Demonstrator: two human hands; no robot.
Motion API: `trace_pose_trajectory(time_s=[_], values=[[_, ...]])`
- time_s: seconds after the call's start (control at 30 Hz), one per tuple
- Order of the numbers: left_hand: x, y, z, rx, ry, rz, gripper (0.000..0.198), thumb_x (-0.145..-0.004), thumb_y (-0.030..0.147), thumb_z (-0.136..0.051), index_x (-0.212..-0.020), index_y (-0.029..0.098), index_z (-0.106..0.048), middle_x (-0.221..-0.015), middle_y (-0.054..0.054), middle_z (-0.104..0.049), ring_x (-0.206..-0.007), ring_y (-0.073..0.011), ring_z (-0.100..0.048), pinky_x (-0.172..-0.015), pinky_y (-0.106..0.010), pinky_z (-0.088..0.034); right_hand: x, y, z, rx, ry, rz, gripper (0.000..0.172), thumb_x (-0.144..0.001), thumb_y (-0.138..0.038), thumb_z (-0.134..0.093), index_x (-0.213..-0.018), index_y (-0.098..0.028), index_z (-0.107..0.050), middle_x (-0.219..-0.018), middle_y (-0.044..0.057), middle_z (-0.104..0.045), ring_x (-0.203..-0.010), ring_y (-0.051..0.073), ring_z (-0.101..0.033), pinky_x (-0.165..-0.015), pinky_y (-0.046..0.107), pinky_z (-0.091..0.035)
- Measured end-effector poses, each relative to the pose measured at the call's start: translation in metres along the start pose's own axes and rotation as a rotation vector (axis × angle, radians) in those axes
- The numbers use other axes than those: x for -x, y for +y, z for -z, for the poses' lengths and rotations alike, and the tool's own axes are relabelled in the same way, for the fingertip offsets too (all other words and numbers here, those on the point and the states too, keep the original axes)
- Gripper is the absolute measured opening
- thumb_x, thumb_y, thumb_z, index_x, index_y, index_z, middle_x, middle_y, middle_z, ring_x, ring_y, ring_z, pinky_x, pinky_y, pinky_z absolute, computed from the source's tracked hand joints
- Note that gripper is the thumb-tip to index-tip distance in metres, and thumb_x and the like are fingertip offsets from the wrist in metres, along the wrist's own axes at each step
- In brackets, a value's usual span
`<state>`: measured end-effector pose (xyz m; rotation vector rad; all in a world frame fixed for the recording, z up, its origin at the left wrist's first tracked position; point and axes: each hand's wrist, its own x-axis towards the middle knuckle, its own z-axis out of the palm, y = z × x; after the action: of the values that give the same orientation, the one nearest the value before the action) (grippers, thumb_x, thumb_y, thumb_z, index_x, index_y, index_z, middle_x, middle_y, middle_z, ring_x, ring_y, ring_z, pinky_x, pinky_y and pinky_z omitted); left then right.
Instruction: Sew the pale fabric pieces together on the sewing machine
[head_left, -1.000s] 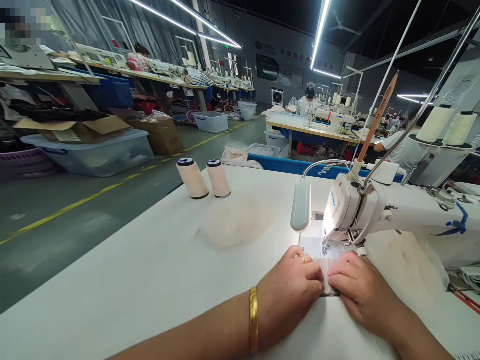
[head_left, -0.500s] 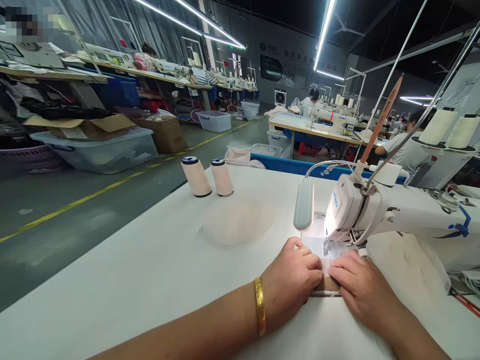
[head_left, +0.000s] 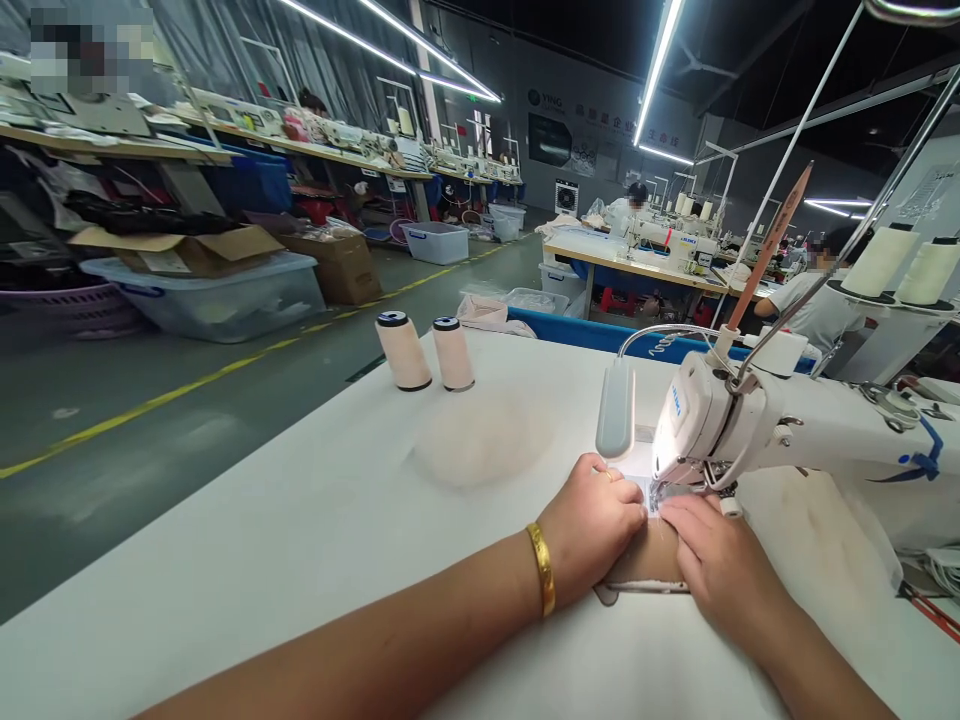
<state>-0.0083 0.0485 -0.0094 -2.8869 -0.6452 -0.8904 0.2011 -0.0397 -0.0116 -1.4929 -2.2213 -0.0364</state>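
A white sewing machine (head_left: pixel 694 410) stands at the right, its lit needle area and presser foot (head_left: pixel 656 492) low over a small piece of thin white fabric (head_left: pixel 636 487). My left hand (head_left: pixel 596 525), with a gold bangle, is closed, its bent fingers pressing the fabric's left side just before the foot. My right hand (head_left: pixel 724 565) is closed at the right side, fingertips close to the foot. Both hands hide much of the fabric. Between them shows a brownish plate (head_left: pixel 651 555) in the tabletop.
Two pale thread cones (head_left: pixel 403 352) stand at the far edge of the white table (head_left: pixel 300 560). A lamp (head_left: pixel 615 410) hangs left of the machine head. White cones (head_left: pixel 881 262) stand right. Beyond are storage bins (head_left: pixel 217 295), other sewing tables and people at work.
Both hands have moved slightly forward, closer to the presser foot, and the fabric has gone with them. More of the brownish plate shows in front. The view has shifted slightly.
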Motion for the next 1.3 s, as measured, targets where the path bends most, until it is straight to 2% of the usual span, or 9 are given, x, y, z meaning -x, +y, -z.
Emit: trace_pose_trajectory(time_s=[0.23, 0.4, 0.53, 0.63, 0.73, 0.83, 0.9, 1.0, 1.3], values=[[-0.003, -0.002, 0.004, -0.026, -0.071, 0.031, 0.022, -0.099, 0.016, -0.055, -0.091, 0.022, -0.075, -0.094, -0.004, -0.074, -0.085, -0.0221, -0.065, -0.078, -0.038, -0.043, 0.001, 0.005, -0.007, 0.081, 0.026, -0.028, 0.055, -0.088, -0.003, -0.044, -0.136, -0.019, -0.065, -0.137, 0.01, -0.069, -0.115, 0.032, -0.065, -0.093, 0.048, -0.06], [-0.001, 0.0, 0.012, -0.075, -0.142, 0.141, 0.019, -0.096, 0.025, -0.067, -0.114, 0.02, -0.068, -0.126, -0.011, -0.068, -0.11, -0.0302, -0.065, -0.088, -0.043, -0.051, 0.002, 0.003, -0.004, 0.077, 0.048, -0.013, 0.051, -0.093, -0.003, -0.041, -0.136, -0.02, -0.063, -0.135, 0.011, -0.07, -0.112, 0.031, -0.066, -0.087, 0.048, -0.062], [-0.003, 0.007, 0.019, -0.124, -0.279, 0.207, 0.029, -0.098, 0.033, -0.067, -0.122, 0.018, -0.063, -0.127, -0.014, -0.068, -0.122, -0.0339, -0.062, -0.095, -0.048, -0.051, 0.001, -0.003, -0.001, 0.021, 0.089, 0.047, 0.046, -0.092, -0.001, -0.041, -0.125, -0.022, -0.064, -0.12, 0.011, -0.073, -0.104, 0.029, -0.069, -0.081, 0.043, -0.062], [-0.005, 0.021, 0.031, -0.187, -0.402, 0.246, 0.022, -0.098, 0.032, -0.064, -0.114, 0.016, -0.067, -0.116, -0.014, -0.071, -0.112, -0.0347, -0.066, -0.09, -0.049, -0.053, 0.0, -0.009, 0.0, -0.033, 0.131, 0.159, 0.041, -0.093, 0.0, -0.04, -0.12, -0.021, -0.062, -0.108, 0.011, -0.073, -0.097, 0.027, -0.069, -0.08, 0.041, -0.062], [-0.005, 0.036, 0.049, -0.167, -0.507, 0.244, 0.01, -0.096, 0.024, -0.061, -0.094, 0.018, -0.069, -0.097, -0.009, -0.073, -0.09, -0.0309, -0.07, -0.077, -0.043, -0.052, -0.001, -0.019, 0.001, -0.058, 0.141, 0.276, 0.043, -0.095, -0.003, -0.044, -0.132, -0.019, -0.058, -0.125, 0.014, -0.07, -0.114, 0.028, -0.066, -0.093, 0.045, -0.06], [-0.005, 0.036, 0.066, -0.067, -0.583, 0.274, 0.022, -0.096, 0.02, -0.054, -0.077, 0.021, -0.065, -0.079, -0.005, -0.071, -0.073, -0.026, -0.068, -0.064, -0.037, -0.045, -0.001, -0.029, 0.003, -0.094, 0.074, 0.35, 0.048, -0.093, -0.004, -0.047, -0.137, -0.02, -0.056, -0.134, 0.013, -0.068, -0.126, 0.029, -0.062, -0.1, 0.045, -0.057], [-0.006, 0.027, 0.071, -0.052, -0.555, 0.345, 0.017, -0.092, 0.019, -0.054, -0.076, 0.021, -0.061, -0.076, -0.005, -0.069, -0.071, -0.025, -0.065, -0.06, -0.036, -0.042, 0.0, -0.034, 0.004, -0.135, 0.039, 0.401, 0.047, -0.091, -0.004, -0.049, -0.135, -0.021, -0.057, -0.127, 0.011, -0.072, -0.12, 0.027, -0.065, -0.099, 0.044, -0.056], [-0.006, 0.009, 0.069, -0.084, -0.419, 0.363, 0.006, -0.082, 0.018, -0.064, -0.086, 0.02, -0.06, -0.09, -0.007, -0.069, -0.086, -0.0286, -0.064, -0.069, -0.038, -0.047, 0.001, -0.036, 0.006, -0.185, 0.012, 0.488, 0.048, -0.09, -0.004, -0.051, -0.135, -0.02, -0.056, -0.121, 0.01, -0.076, -0.115, 0.026, -0.069, -0.096, 0.042, -0.057], [0.001, -0.005, 0.028, -0.091, -0.208, 0.162, 0.016, -0.089, 0.009, -0.06, -0.079, 0.02, -0.057, -0.089, -0.004, -0.066, -0.078, -0.0231, -0.06, -0.07, -0.037, -0.045, 0.004, -0.045, 0.019, -0.371, -0.133, 0.481, 0.036, -0.093, -0.007, -0.05, -0.121, -0.027, -0.061, -0.109, 0.006, -0.078, -0.105, 0.023, -0.073, -0.09, 0.038, -0.056]])
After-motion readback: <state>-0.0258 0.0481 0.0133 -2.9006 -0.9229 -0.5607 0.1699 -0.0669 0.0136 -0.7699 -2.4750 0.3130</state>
